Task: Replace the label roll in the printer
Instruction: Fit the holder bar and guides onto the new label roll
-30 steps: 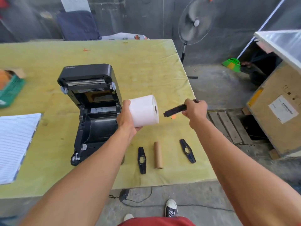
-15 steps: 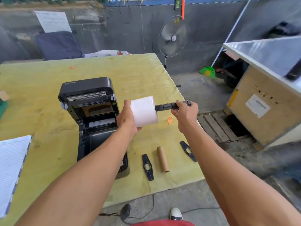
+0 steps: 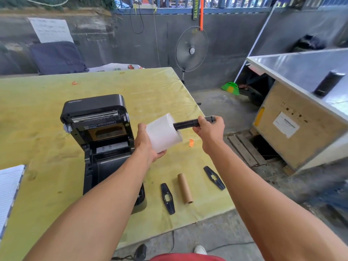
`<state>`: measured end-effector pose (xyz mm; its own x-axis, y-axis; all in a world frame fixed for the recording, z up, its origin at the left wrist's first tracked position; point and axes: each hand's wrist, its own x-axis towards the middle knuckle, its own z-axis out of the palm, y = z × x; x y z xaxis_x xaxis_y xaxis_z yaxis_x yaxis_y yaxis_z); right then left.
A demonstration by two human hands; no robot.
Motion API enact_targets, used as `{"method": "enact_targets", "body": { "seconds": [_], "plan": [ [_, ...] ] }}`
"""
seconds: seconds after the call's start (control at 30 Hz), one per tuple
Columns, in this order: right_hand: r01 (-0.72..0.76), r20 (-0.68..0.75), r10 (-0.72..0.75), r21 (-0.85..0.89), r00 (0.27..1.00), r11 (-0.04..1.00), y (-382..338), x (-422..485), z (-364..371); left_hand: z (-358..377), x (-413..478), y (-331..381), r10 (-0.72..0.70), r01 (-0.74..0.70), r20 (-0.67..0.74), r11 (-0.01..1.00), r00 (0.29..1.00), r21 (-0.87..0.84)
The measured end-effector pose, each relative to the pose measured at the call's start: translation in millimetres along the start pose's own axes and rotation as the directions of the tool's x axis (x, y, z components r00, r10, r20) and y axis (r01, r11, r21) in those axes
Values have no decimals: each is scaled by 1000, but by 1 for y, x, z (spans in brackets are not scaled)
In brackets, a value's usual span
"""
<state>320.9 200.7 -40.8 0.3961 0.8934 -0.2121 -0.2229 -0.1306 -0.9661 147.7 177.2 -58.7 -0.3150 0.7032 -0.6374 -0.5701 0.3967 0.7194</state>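
Note:
The black label printer (image 3: 98,132) stands on the yellow-green table (image 3: 47,95) with its lid raised and its roll bay empty. My left hand (image 3: 146,143) grips a white label roll (image 3: 162,133) in the air, to the right of the printer. My right hand (image 3: 209,129) holds a black spindle rod (image 3: 187,123) whose left end sits in the roll's core hole. On the table in front lie an empty brown cardboard core (image 3: 185,188) and two black spindle end guides (image 3: 167,198) (image 3: 214,178), one on each side of it.
A small orange scrap (image 3: 191,142) lies near the table's right edge. White lined paper (image 3: 8,191) sits at the left edge. Beyond the table stand a pedestal fan (image 3: 191,49) and a plywood crate (image 3: 293,125) on the right. A cable and adapter (image 3: 140,252) lie on the floor.
The spindle's tip, a short gap from the roll a second ago, has entered the roll's core. Both hands have kept their grips. My view has tilted up.

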Motion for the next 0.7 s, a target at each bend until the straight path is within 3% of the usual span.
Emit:
{"method": "enact_targets", "body": {
  "seconds": [0.07,0.17,0.23,0.4,0.7],
  "plan": [
    [14,6,-14,-6,1000,1000,2,0,-1,3,2,0,-10,10,-2,1000,1000,-16],
    [205,128,-187,-144,974,968,-1,-1,-3,5,4,1,13,-13,-6,1000,1000,19],
    [249,179,-219,-168,959,954,-4,0,-5,6,6,-3,9,-9,-13,1000,1000,25],
    [139,211,-92,-222,973,965,7,0,-5,17,7,-15,-30,30,-7,1000,1000,-9],
    [191,363,-15,-454,932,870,23,12,-20,37,10,-35,-34,33,-33,999,999,-21]
  ]
}}
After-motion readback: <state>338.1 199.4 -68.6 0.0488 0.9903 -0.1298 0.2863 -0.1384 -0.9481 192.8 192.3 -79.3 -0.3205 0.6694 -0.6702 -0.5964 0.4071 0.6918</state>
